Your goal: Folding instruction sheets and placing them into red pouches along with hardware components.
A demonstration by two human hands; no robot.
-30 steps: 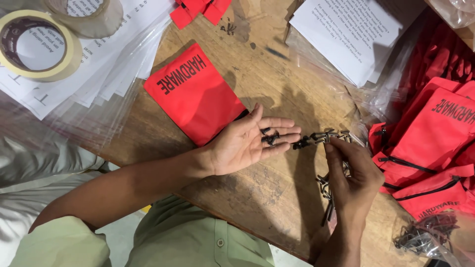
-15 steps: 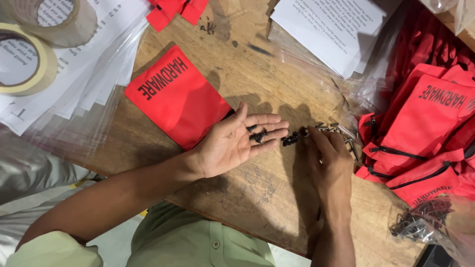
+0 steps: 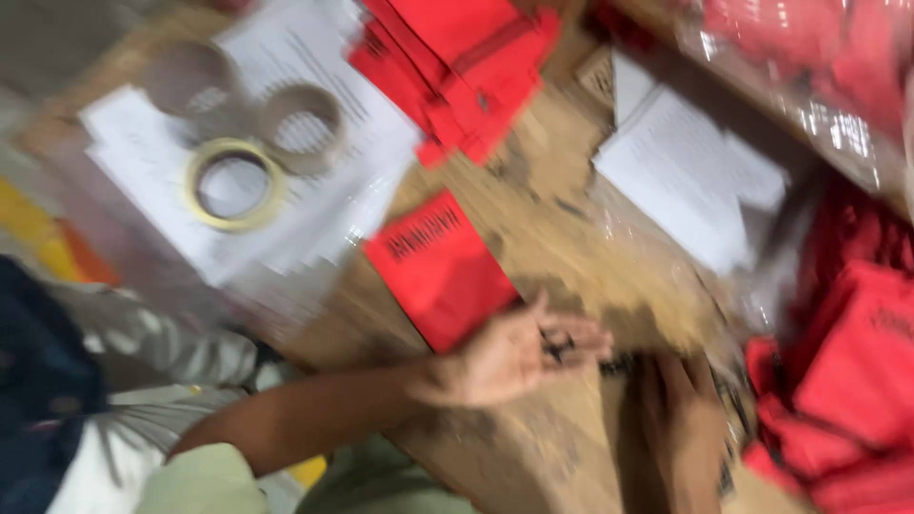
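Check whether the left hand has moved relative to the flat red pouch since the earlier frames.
No: left hand still lies palm up just right of the red pouch; the camera shifted.

**Whole frame smeared, lots you just couldn't read**

Motion blur ran across the entire head view, so edges were mush everywhere. The small dark bits (image 3: 557, 345) lying on the open left hand (image 3: 509, 357) were too tiny and smeared to tell what they were, maybe screws. The right hand (image 3: 678, 419) sat in shadow, its fingers blending into the wooden table (image 3: 533, 228), and whatever it touched was unreadable. Print on the red pouch (image 3: 440, 268) was a dark smudge. The red bags (image 3: 852, 381) at right ran off the edge, and clear plastic over the paper stack (image 3: 681, 176) hid its outline.
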